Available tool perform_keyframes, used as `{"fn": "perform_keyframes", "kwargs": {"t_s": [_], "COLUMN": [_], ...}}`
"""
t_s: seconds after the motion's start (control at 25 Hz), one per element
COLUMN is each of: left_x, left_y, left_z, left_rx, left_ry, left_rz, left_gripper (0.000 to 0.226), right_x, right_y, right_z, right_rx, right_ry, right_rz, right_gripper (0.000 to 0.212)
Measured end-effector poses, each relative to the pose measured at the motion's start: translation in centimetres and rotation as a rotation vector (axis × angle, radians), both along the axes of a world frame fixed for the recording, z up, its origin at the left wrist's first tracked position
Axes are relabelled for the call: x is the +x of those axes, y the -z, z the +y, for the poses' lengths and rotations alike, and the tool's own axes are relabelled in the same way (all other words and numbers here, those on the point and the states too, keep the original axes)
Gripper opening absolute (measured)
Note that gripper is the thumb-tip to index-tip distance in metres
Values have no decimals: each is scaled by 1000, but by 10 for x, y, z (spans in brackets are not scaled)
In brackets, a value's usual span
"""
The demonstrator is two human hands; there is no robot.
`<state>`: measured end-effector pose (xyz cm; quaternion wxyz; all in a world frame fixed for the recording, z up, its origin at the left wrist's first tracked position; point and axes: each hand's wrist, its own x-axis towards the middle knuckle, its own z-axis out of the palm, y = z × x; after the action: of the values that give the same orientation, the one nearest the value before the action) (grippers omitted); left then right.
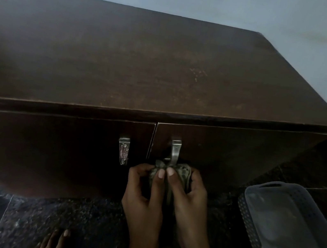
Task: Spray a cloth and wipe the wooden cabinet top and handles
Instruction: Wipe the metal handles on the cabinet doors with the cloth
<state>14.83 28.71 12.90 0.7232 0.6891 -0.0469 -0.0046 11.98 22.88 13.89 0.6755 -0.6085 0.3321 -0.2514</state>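
A dark cloth [168, 175] is gripped by both the left hand [145, 188] and the right hand [187, 189], fingers closed around it, and wrapped about the lower end of the right door handle [174, 151] of the wooden cabinet [147, 62]. The left door handle [123, 149] is left bare, and a perforated basket [282, 236] is seen on the floor nearby.

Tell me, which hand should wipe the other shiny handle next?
Probably the left hand. It sits nearer the smudged left handle, while the right hand is on the far side of the right handle. Both hands grip the cloth there now.
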Motion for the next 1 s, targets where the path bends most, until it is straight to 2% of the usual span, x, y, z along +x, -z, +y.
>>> {"fn": "perform_keyframes", "kwargs": {"t_s": [0.12, 0.28, 0.48, 0.6, 0.84, 1.0], "left_x": [4, 0, 8, 13, 3, 0], "left_y": [3, -10, -33, -39, -25, -12], "left_z": [0, -1, -3, -5, -7, -7], "left_rx": [-4, -48, -94, -92, -84, -114], "left_ry": [17, 29, 28, 38, 14, 11], "left_rz": [-18, -72, -59, -86, -127, -113], "left_gripper": [8, 11, 7, 11, 11, 18], "right_x": [2, -4, 8, 12, 5, -1], "right_y": [1, -20, -40, -46, -37, -24], "right_z": [1, 3, -4, -7, -9, -3], "right_rx": [-79, -177, -143, -129, -3, -16], "right_ry": [24, 71, 85, 78, 38, 15], "right_rz": [-13, -16, -28, -37, -45, -94], "right_gripper": [8, 23, 16, 11, 4, 5]}}
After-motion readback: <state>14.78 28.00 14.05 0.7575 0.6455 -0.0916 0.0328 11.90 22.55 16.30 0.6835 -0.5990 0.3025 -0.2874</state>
